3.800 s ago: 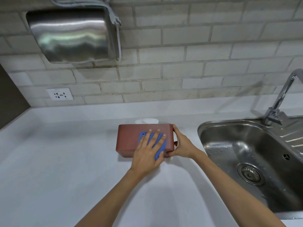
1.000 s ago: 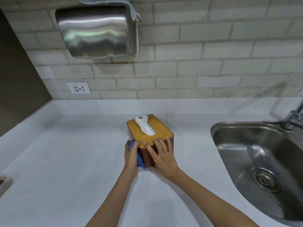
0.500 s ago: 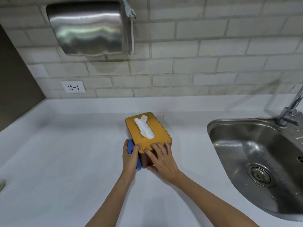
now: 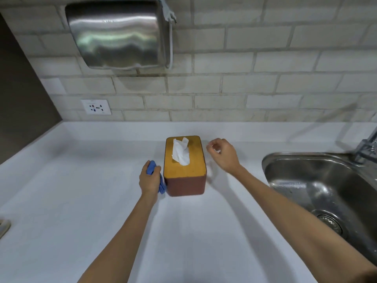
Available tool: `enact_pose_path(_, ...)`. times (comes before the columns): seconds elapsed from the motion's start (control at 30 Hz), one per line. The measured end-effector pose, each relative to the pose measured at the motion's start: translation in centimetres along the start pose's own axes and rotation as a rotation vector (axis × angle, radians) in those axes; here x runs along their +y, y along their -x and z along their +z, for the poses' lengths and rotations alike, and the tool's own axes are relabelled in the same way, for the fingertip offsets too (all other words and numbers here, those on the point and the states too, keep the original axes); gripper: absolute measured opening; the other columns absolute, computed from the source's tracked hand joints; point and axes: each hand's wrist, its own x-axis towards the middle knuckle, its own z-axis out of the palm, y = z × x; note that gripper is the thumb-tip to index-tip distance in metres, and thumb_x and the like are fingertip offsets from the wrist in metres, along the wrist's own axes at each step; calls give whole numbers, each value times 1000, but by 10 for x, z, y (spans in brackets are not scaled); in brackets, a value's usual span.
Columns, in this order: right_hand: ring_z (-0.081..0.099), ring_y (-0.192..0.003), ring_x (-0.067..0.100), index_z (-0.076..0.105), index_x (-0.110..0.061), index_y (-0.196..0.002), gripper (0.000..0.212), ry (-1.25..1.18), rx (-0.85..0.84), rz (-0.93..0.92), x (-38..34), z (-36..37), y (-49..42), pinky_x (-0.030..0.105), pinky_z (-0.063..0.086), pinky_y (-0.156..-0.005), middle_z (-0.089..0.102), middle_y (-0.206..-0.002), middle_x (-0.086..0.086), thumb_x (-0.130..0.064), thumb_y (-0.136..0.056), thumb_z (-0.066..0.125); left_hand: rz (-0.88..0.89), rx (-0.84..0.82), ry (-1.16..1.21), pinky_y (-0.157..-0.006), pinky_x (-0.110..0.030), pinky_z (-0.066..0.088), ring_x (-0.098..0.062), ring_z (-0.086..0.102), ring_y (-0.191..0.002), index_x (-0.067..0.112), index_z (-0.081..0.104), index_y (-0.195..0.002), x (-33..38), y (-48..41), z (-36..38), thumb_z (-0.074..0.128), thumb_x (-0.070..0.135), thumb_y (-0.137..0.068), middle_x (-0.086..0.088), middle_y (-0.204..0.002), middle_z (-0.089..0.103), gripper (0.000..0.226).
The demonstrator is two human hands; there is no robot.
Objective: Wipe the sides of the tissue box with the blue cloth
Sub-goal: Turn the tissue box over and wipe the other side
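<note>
The tissue box [image 4: 184, 184] has reddish-brown sides and an orange-tan lid with a white tissue [image 4: 180, 153] sticking out. It stands upright on the white counter [image 4: 81, 201], its short end facing me. My left hand [image 4: 150, 179] grips the bunched blue cloth [image 4: 152, 170] and presses it against the box's left side. My right hand [image 4: 223, 155] hovers just right of the box's far end, off the box, with its fingers loosely curled and nothing in them.
A steel sink [image 4: 318, 190] with a tap [image 4: 367, 148] lies to the right. A steel wall unit [image 4: 118, 35] hangs on the brick wall above a socket [image 4: 96, 107]. A dark panel [image 4: 20, 99] bounds the counter's left end.
The box has been straightened so its short end faces me. My right hand has let go of its near corner and lifted to the far right side. The left hand stays with the cloth on the left side.
</note>
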Motion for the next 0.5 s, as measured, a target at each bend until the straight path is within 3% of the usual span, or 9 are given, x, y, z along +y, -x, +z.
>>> enact_pose_path(0.07,61,-109,27,66,-8,-111,32,-104,-97,158,0,-1,-26,28,43,-88,66,-117,11,-30,-91,55,-17,72,58,-68,-37,43,-30,54,-64,6,48,-85,2,11,-2,52,12,-91,-14,-67,56,9)
enact_pose_path(0.2,50,-126,27,56,-11,-127,43,-119,-280,306,3,10,-72,31,37,-101,53,-138,9,-35,-92,53,-190,133,240,-43,-26,33,-18,36,-32,17,35,-67,-11,45,5,56,13,-91,-8,-47,46,32)
enact_pose_path(0.4,31,-141,27,33,-11,-146,58,0,-441,311,-2,39,-106,36,27,-113,30,-155,7,-36,-95,46,-404,144,384,-54,-32,39,-26,47,-54,4,44,-73,-23,63,37,61,19,-89,-13,-64,51,28)
enact_pose_path(0.5,31,-141,27,32,-9,-146,57,11,-528,314,0,50,-119,37,26,-115,30,-155,8,-34,-96,44,-439,179,411,-78,-42,49,-38,59,-82,-1,47,-96,-15,55,54,65,22,-86,-26,-91,59,31)
